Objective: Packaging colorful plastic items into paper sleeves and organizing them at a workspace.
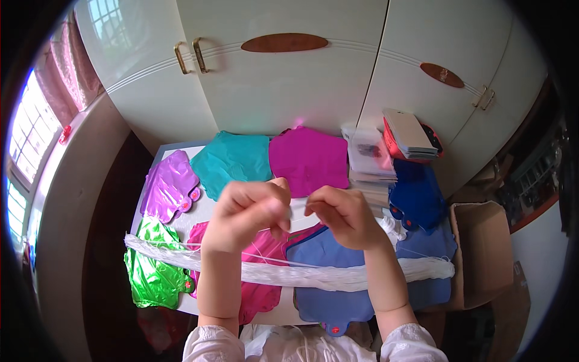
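Observation:
In front of my chest, my left hand (252, 211) is closed, its thumb and fingers pinched together. My right hand (342, 216) faces it a short gap away, fingers bent in a pinch. A thin pale strand of white string shows faintly between the fingertips; the fingers partly hide it. Below both wrists a long hank of white string (301, 275) stretches across the table, a few loose strands rising from it. Under the hank lie a shiny green bag (154, 265), a pink bag (260, 297) and blue-grey bags (332, 301), flat, some with a red-buttoned tab.
Farther back lie purple (166, 184), teal (235, 158), magenta (309, 158) and dark blue (416, 196) bags. Clear plastic sleeves (369, 154) are stacked beside a red container (395, 142) holding booklets. An open cardboard box (485, 241) stands right, white cabinets (289, 90) behind.

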`<action>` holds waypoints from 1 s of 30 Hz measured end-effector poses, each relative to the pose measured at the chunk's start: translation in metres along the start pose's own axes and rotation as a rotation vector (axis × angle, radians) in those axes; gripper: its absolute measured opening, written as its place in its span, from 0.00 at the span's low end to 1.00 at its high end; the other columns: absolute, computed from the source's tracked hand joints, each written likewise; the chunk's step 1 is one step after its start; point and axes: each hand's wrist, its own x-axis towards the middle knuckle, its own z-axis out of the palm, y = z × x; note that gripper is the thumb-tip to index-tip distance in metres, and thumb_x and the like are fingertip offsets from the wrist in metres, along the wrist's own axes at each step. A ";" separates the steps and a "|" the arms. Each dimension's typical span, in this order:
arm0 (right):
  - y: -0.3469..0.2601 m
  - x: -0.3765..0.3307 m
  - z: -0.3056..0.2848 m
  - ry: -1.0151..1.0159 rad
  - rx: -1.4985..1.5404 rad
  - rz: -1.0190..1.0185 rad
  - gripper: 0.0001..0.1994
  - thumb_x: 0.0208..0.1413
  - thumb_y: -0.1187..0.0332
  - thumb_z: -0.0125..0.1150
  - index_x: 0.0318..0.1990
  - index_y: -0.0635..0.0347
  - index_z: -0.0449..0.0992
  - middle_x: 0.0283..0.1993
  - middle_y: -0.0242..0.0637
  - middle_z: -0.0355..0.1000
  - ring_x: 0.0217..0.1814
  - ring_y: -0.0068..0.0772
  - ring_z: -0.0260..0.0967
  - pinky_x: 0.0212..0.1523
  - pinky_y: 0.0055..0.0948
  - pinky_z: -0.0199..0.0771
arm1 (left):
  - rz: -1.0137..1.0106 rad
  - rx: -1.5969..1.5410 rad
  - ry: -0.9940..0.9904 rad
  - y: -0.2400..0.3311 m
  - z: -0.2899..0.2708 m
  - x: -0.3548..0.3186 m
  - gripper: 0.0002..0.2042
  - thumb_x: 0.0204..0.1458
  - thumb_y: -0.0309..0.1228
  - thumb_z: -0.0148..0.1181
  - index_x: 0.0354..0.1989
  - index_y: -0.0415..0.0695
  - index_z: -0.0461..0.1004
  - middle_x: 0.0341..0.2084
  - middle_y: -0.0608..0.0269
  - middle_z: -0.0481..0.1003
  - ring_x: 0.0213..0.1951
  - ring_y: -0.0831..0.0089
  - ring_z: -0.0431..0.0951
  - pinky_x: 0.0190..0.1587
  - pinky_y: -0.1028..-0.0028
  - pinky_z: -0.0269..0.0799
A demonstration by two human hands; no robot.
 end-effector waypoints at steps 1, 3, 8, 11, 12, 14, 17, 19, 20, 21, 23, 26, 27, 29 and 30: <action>0.004 0.001 0.004 -0.018 0.012 0.041 0.04 0.54 0.73 0.51 0.31 0.62 0.70 0.26 0.39 0.72 0.25 0.36 0.71 0.25 0.26 0.67 | 0.028 -0.306 0.040 -0.002 0.000 0.000 0.09 0.50 0.28 0.54 0.35 0.33 0.73 0.22 0.65 0.75 0.27 0.75 0.66 0.36 0.72 0.64; -0.001 0.000 0.008 -0.080 -0.014 0.019 0.03 0.54 0.73 0.51 0.31 0.62 0.70 0.26 0.39 0.72 0.24 0.37 0.71 0.24 0.27 0.67 | 0.088 0.131 0.341 -0.004 0.012 0.007 0.09 0.50 0.27 0.54 0.33 0.33 0.74 0.23 0.64 0.76 0.27 0.75 0.67 0.36 0.72 0.65; -0.011 -0.003 -0.001 0.086 0.034 -0.033 0.04 0.55 0.72 0.51 0.31 0.62 0.70 0.25 0.38 0.72 0.22 0.31 0.70 0.23 0.24 0.66 | 0.019 0.800 0.030 0.009 0.005 0.004 0.08 0.48 0.27 0.55 0.23 0.34 0.75 0.21 0.63 0.76 0.25 0.73 0.67 0.33 0.71 0.64; 0.012 -0.001 0.016 0.021 -0.012 -0.057 0.03 0.56 0.73 0.50 0.35 0.61 0.67 0.23 0.38 0.70 0.21 0.28 0.70 0.22 0.25 0.65 | 0.094 -0.049 0.013 0.000 0.006 0.000 0.09 0.48 0.27 0.54 0.27 0.32 0.75 0.22 0.60 0.75 0.27 0.75 0.66 0.35 0.72 0.63; 0.013 -0.002 0.025 0.017 -0.090 -0.123 0.03 0.56 0.72 0.49 0.36 0.61 0.67 0.22 0.38 0.70 0.21 0.28 0.70 0.23 0.25 0.65 | 0.146 0.059 0.133 -0.003 0.008 0.001 0.09 0.49 0.27 0.53 0.31 0.32 0.75 0.24 0.58 0.76 0.26 0.74 0.65 0.34 0.73 0.63; 0.004 -0.003 0.023 -0.130 0.200 0.023 0.07 0.60 0.68 0.45 0.35 0.62 0.66 0.19 0.33 0.66 0.19 0.22 0.65 0.21 0.21 0.62 | 0.249 0.275 0.373 -0.007 0.011 0.004 0.11 0.51 0.26 0.49 0.37 0.31 0.73 0.29 0.54 0.76 0.25 0.73 0.63 0.34 0.73 0.62; -0.008 -0.006 0.009 -0.186 0.619 0.181 0.13 0.62 0.64 0.41 0.33 0.63 0.68 0.17 0.27 0.61 0.17 0.15 0.56 0.19 0.16 0.56 | 0.181 1.078 0.365 -0.005 0.002 0.008 0.06 0.44 0.22 0.58 0.31 0.39 0.76 0.19 0.65 0.72 0.27 0.73 0.64 0.31 0.74 0.61; -0.009 -0.007 0.000 -0.265 0.505 0.140 0.13 0.62 0.64 0.42 0.31 0.63 0.69 0.16 0.27 0.61 0.16 0.14 0.55 0.19 0.16 0.56 | 0.178 1.172 0.277 -0.003 0.000 0.009 0.01 0.43 0.22 0.58 0.25 0.38 0.74 0.15 0.65 0.69 0.25 0.72 0.64 0.29 0.74 0.61; -0.010 -0.007 -0.003 -0.303 0.448 0.120 0.14 0.62 0.64 0.43 0.30 0.63 0.69 0.16 0.27 0.61 0.16 0.14 0.55 0.19 0.17 0.56 | 0.145 1.167 0.210 0.003 -0.002 0.007 0.02 0.43 0.22 0.58 0.22 0.37 0.73 0.14 0.65 0.69 0.24 0.72 0.64 0.28 0.74 0.60; -0.013 -0.008 -0.005 -0.202 0.449 0.105 0.13 0.61 0.64 0.45 0.28 0.62 0.69 0.15 0.26 0.60 0.16 0.13 0.56 0.18 0.17 0.56 | 0.113 1.163 0.142 0.009 -0.004 0.005 0.04 0.43 0.23 0.58 0.19 0.37 0.72 0.12 0.65 0.68 0.23 0.73 0.64 0.27 0.74 0.60; -0.002 -0.008 -0.007 -0.091 0.369 0.112 0.12 0.61 0.66 0.46 0.29 0.62 0.69 0.16 0.27 0.61 0.17 0.13 0.57 0.18 0.17 0.56 | -0.029 0.605 0.060 0.015 -0.006 0.000 0.08 0.45 0.24 0.56 0.17 0.36 0.70 0.12 0.64 0.69 0.22 0.74 0.63 0.28 0.74 0.60; 0.003 -0.002 0.005 -0.030 0.140 0.076 0.09 0.59 0.68 0.48 0.30 0.62 0.69 0.19 0.31 0.65 0.20 0.15 0.60 0.21 0.20 0.59 | -0.024 -0.083 0.318 0.009 0.008 0.002 0.12 0.48 0.27 0.53 0.15 0.34 0.69 0.14 0.63 0.71 0.22 0.75 0.63 0.29 0.72 0.61; 0.006 -0.002 0.014 -0.045 0.094 0.044 0.08 0.59 0.68 0.49 0.30 0.62 0.69 0.20 0.32 0.66 0.21 0.15 0.61 0.22 0.20 0.60 | -0.005 -0.160 0.583 0.012 0.036 0.017 0.13 0.49 0.28 0.53 0.15 0.35 0.69 0.14 0.63 0.71 0.22 0.75 0.63 0.29 0.72 0.61; -0.002 -0.002 0.013 -0.156 0.086 0.084 0.07 0.58 0.69 0.49 0.31 0.62 0.70 0.22 0.35 0.69 0.23 0.20 0.65 0.25 0.21 0.62 | 0.087 0.319 0.509 0.000 0.021 0.014 0.12 0.50 0.29 0.53 0.18 0.34 0.70 0.17 0.61 0.72 0.23 0.74 0.65 0.29 0.72 0.62; -0.008 -0.003 0.008 -0.122 0.161 0.070 0.07 0.58 0.69 0.49 0.31 0.62 0.70 0.23 0.37 0.69 0.24 0.22 0.66 0.26 0.22 0.63 | 0.149 0.543 0.497 -0.005 0.015 0.012 0.12 0.50 0.29 0.53 0.20 0.33 0.71 0.18 0.60 0.73 0.24 0.74 0.65 0.29 0.71 0.63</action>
